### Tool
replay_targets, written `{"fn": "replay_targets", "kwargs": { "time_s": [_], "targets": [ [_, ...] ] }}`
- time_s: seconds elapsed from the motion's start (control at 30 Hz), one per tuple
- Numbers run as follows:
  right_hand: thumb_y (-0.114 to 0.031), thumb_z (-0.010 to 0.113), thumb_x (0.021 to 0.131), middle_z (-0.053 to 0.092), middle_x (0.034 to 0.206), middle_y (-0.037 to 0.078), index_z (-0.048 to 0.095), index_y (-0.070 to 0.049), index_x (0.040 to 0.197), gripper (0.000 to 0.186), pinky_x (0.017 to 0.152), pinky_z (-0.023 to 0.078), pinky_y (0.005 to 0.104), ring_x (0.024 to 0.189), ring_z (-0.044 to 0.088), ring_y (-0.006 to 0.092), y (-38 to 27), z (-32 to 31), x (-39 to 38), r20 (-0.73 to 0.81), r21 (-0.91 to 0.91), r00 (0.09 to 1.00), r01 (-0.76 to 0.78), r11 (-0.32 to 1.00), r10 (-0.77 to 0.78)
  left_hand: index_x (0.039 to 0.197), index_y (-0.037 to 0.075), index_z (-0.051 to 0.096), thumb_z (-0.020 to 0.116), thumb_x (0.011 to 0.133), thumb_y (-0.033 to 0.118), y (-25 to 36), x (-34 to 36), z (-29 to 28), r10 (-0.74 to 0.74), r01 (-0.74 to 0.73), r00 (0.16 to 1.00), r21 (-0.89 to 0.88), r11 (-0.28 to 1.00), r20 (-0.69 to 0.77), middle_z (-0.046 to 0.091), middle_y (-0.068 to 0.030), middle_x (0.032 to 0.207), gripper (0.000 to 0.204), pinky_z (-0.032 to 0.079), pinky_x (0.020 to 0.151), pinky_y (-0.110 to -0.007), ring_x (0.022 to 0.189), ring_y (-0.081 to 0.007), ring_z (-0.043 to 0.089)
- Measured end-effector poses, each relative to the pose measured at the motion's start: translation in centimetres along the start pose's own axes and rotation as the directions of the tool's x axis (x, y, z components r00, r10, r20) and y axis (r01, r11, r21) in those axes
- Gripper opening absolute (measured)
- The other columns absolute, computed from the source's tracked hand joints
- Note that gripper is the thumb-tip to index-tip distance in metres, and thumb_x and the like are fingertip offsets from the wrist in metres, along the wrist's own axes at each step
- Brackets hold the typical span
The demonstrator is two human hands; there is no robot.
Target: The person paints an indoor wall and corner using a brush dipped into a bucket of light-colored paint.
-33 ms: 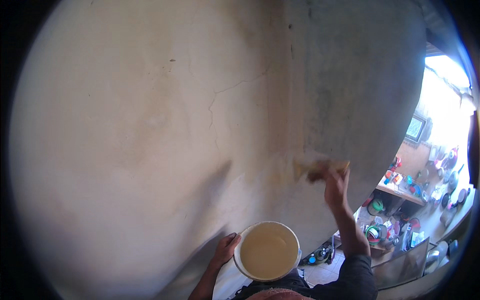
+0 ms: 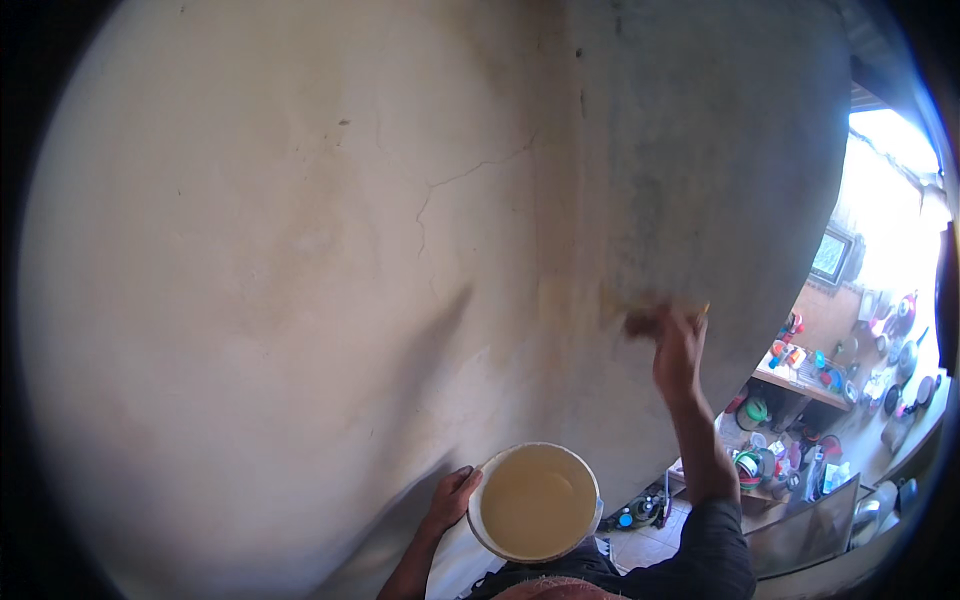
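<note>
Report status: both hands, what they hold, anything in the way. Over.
Left hand gripping round white bucket of beige liquid by its rim. Right hand holding blurred yellowish brush-like tool at beige plaster wall; contact unclear. Nothing visible blocking the tool.

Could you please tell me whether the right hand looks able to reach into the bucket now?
Probably yes: the bucket has an open top, and nothing visible blocks the right hand, though it grips a blurred, brush-like tool.
</note>
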State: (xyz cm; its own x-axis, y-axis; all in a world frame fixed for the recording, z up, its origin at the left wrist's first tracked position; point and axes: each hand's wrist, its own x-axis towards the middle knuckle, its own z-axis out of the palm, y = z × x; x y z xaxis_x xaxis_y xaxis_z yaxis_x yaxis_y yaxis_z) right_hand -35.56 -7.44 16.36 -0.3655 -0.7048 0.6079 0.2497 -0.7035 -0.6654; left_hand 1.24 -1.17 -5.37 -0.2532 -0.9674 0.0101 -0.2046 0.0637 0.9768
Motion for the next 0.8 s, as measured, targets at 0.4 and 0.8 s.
{"fn": "replay_targets", "kwargs": {
  "time_s": [0.4,0.8],
  "targets": [
    [-0.024,0.046,0.097,0.048,0.136,0.034,0.037,0.013,0.14,0.058,0.111,0.042,0.0559,0.133,0.044,0.0515,-4.6,7.6,37.7,0.011,0.601,0.91,0.325,0.73,-0.414,0.087,0.005,0.06,0.054,0.103,0.039,0.6,0.1,-0.2,-0.045,0.046,0.999,0.064,0.997,-0.009,0.051,0.0037,0.074,0.038,0.039,0.065,-0.027,0.073,-0.0068,0.046],
    [-0.03,0.054,0.094,0.062,0.12,0.024,0.05,0.012,0.121,0.051,0.091,0.055,0.0525,0.117,0.059,0.0437,-3.7,15.2,44.0,-0.224,0.558,0.963,0.25,0.791,-0.147,0.092,0.004,0.061,0.053,0.103,0.039,1.4,-1.2,-0.3,-0.09,0.091,0.996,0.021,0.996,-0.027,0.054,0.0011,0.076,0.038,0.042,0.067,-0.029,0.074,-0.0083,0.048]
  ]
}}
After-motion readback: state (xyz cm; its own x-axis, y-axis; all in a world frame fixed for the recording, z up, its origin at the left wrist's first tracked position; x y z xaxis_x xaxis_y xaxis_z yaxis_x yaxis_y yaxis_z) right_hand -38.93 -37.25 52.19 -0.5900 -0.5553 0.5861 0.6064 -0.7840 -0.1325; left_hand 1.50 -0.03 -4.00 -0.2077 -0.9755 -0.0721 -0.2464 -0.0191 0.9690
